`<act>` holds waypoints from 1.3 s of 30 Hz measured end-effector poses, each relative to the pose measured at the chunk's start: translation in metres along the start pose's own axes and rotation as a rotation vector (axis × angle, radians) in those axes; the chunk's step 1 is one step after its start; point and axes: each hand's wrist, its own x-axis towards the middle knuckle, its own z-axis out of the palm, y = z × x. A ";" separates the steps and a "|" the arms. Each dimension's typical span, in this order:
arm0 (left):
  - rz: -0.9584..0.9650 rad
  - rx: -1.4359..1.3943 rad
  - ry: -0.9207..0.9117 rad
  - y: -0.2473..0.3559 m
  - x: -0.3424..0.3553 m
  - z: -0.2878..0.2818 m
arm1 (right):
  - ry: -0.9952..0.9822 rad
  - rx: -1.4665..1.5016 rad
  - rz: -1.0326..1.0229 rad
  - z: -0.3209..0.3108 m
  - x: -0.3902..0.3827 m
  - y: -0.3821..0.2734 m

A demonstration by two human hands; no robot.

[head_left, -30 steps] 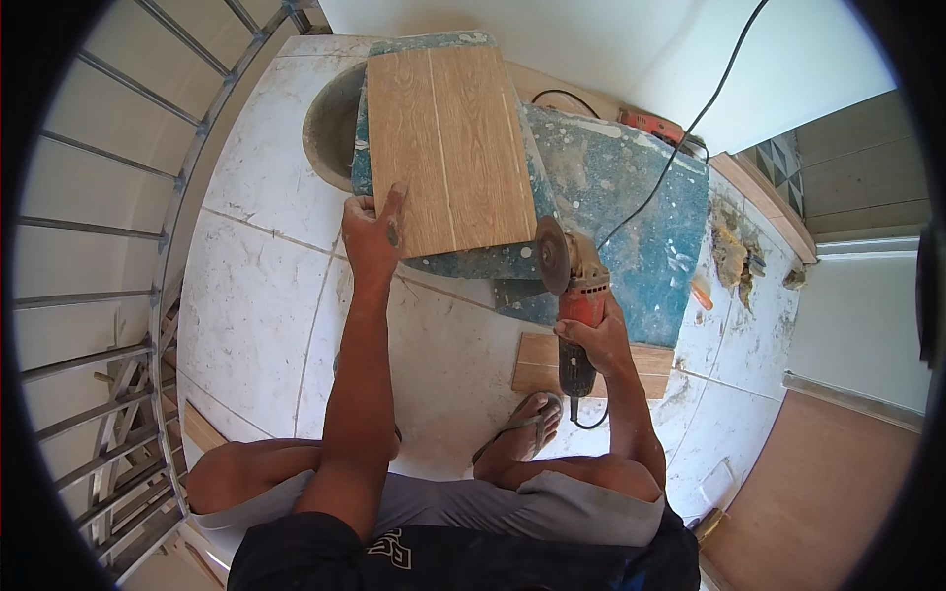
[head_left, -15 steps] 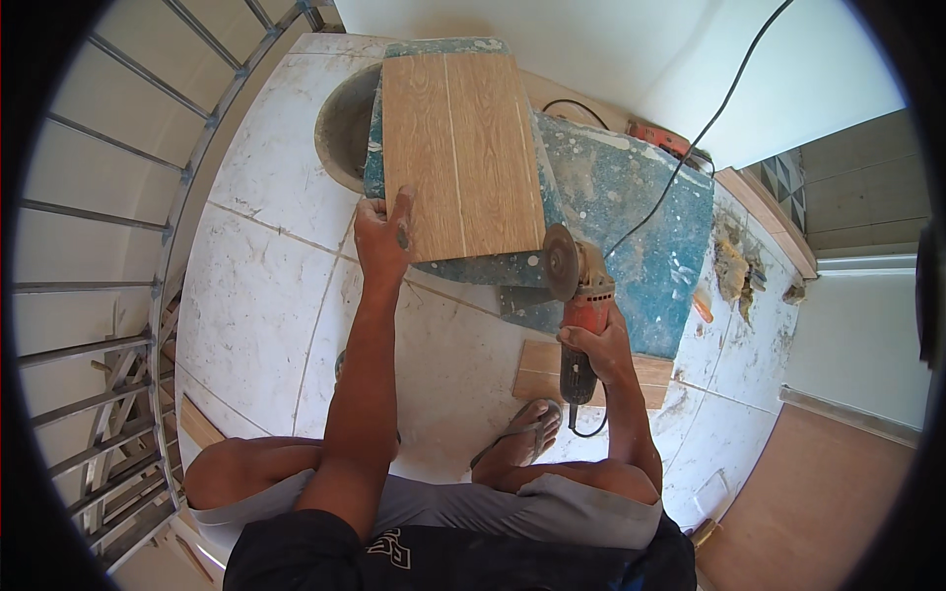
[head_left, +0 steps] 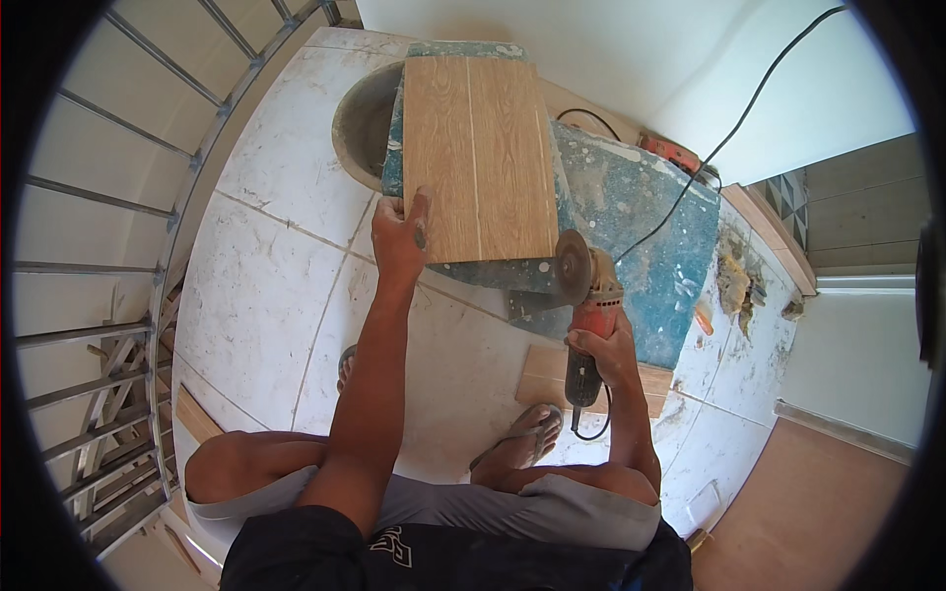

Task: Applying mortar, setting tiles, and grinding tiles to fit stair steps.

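A wood-look tile (head_left: pixel 483 158) lies on a paint-spattered blue board (head_left: pixel 483 273). My left hand (head_left: pixel 400 236) grips the tile's near left corner, thumb on top and fingers curled under the edge, where they are partly hidden. My right hand (head_left: pixel 609 350) is closed round the body of a red and black angle grinder (head_left: pixel 594 320). The grinder's round disc (head_left: pixel 572 266) stands upright at the tile's near right corner; I cannot tell if it touches. From the grinder's rear a cord loops down beside my right forearm.
Behind the tile stands a round grey basin (head_left: pixel 360 128). A second red power tool (head_left: pixel 672 153) lies by the wall, a black cable (head_left: pixel 734 123) crossing near it. A wood-look tile piece (head_left: pixel 542 374) lies by my foot. Rubble (head_left: pixel 734 271) sits at right; a metal railing (head_left: pixel 182 197) bounds the left.
The whole scene has shifted slightly to the right in view. Both hands keep their holds, and the grinder stays by the tile's near right corner.
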 end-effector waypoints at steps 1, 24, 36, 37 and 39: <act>0.000 -0.002 0.001 0.001 -0.001 0.000 | -0.003 0.004 0.021 0.000 0.000 -0.002; -0.021 0.009 -0.027 -0.002 0.002 0.001 | -0.012 0.003 -0.008 -0.004 0.005 0.005; 0.004 0.030 -0.030 -0.002 0.002 -0.001 | -0.005 -0.002 0.015 0.001 0.008 -0.004; 0.005 0.031 -0.029 -0.003 0.003 -0.002 | -0.013 0.000 0.010 0.003 0.009 -0.007; 0.026 0.049 -0.013 -0.005 0.005 -0.003 | -0.021 0.004 0.005 0.004 0.010 -0.007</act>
